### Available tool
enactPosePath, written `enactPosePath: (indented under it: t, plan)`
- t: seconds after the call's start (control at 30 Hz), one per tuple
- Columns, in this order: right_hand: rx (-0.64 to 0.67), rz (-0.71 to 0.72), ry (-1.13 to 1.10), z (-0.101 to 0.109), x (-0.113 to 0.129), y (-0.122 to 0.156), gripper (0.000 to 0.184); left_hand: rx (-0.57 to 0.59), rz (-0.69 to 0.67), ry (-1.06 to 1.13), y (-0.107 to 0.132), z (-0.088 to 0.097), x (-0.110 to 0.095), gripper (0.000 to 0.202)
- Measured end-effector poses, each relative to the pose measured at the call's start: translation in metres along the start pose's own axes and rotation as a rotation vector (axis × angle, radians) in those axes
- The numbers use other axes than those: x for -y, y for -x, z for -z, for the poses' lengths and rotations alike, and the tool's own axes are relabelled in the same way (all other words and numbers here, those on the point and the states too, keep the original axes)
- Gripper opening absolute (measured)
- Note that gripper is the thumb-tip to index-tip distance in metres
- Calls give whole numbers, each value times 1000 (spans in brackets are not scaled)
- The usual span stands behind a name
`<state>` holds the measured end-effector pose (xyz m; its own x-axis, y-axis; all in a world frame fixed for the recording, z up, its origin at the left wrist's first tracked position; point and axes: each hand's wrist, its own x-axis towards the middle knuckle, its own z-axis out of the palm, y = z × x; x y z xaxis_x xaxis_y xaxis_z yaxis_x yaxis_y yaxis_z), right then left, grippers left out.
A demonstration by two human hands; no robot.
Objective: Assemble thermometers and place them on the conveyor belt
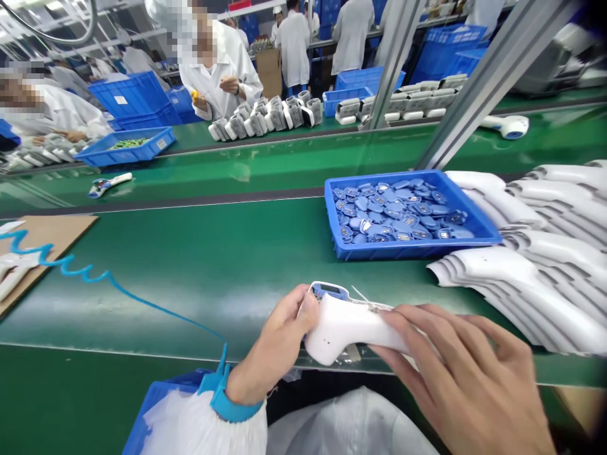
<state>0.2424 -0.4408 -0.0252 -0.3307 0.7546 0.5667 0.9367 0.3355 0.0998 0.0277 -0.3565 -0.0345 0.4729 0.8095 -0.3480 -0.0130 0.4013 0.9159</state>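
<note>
Both of my hands hold a white plastic infrared thermometer housing (351,328) above the front edge of the green conveyor belt (190,297). My left hand (277,338) wraps its end near a small blue-framed display (329,291). My right hand (455,373) lies across the handle, fingers spread over it. A thin wire (359,293) sticks up behind the housing. Its underside is mostly hidden. A blue wrist strap (232,398) circles my left wrist, and its coiled blue cord (61,262) runs off to the left.
A blue tray of blue oval parts (334,215) sits just ahead of my hands. Rows of white housings (535,278) lie stacked to its right. A cardboard sheet (47,253) lies at left. Beyond a second belt, co-workers (213,69) stand among blue crates and metal frame posts.
</note>
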Motion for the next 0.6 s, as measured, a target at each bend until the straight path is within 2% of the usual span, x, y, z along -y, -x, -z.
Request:
enactPosePath:
  t: [0.13, 0.27, 0.47, 0.53, 0.6]
  plan:
    - [13, 14, 6, -11, 2, -11, 23, 46, -4, -133, 2, 2, 3, 57]
    - [84, -155, -223, -21, 6, -3, 32, 99, -50, -185, 1, 0, 5, 48]
    - [571, -551, -912, -12, -7, 3, 29, 220, -206, -389, 4, -2, -7, 38]
    - [582, -600, -999, -6, -10, -6, 34, 200, -195, -476, 4, -1, -13, 35]
    - [460, -601, -1002, -5, -5, -23, 35, 161, -149, -539, 3, -1, -17, 34]
